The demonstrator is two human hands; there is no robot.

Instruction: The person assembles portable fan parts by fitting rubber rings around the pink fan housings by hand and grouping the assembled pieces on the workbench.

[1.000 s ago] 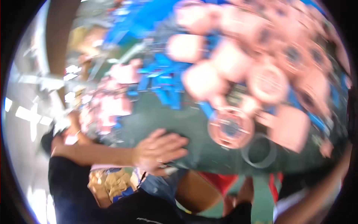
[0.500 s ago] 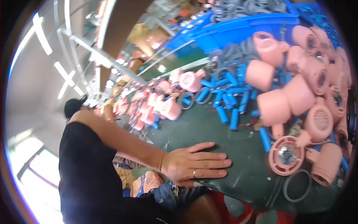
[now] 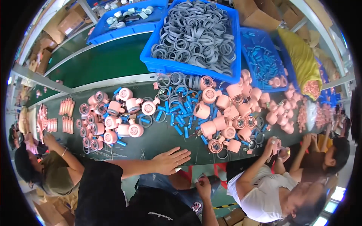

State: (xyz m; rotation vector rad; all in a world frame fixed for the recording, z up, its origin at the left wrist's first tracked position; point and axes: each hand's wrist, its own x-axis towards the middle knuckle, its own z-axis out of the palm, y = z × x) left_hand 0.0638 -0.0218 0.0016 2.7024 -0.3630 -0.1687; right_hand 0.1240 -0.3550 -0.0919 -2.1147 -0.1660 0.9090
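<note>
My left hand (image 3: 167,161) lies flat, palm down, on the dark green tabletop (image 3: 151,143) by its near edge. Its fingers are stretched to the right and a ring shows on one; a small white patch is at a lower fingertip. Nothing is held in it. Below the table edge, my right hand (image 3: 204,187) is raised over my lap with its fingers curled together. White shows at its fingertips, but what they hold, if anything, is too small to make out. Beyond my left hand lie blue cylindrical batteries (image 3: 178,130) with pink fan housings (image 3: 216,145) to the right.
A blue bin (image 3: 152,67) heaped with grey rings (image 3: 196,34) stands at the back. More pink housings (image 3: 135,129) lie at left. Another blue bin (image 3: 260,88) holds batteries. Co-workers sit on both sides; a person in a white top (image 3: 256,192) handles a pink part at right.
The view has swung right and levelled, bringing my right hand and the people at right into sight. My left hand still rests flat on the table.
</note>
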